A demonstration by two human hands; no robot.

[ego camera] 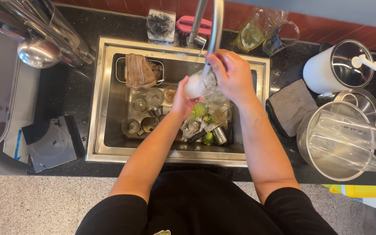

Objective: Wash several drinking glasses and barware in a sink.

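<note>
Rinsing glass between left hand, right hand

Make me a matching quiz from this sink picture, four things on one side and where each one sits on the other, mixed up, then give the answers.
Things:
1. brown rag
2. grey cloth
3. dark square tray
4. foamy glass

Places:
A. on the counter right of the sink
B. held in both hands, left hand and right hand, under the tap
C. draped over the small basket at the sink's back left
D. on the counter left of the sink

Pairs: 1-C, 2-A, 3-D, 4-B
</note>
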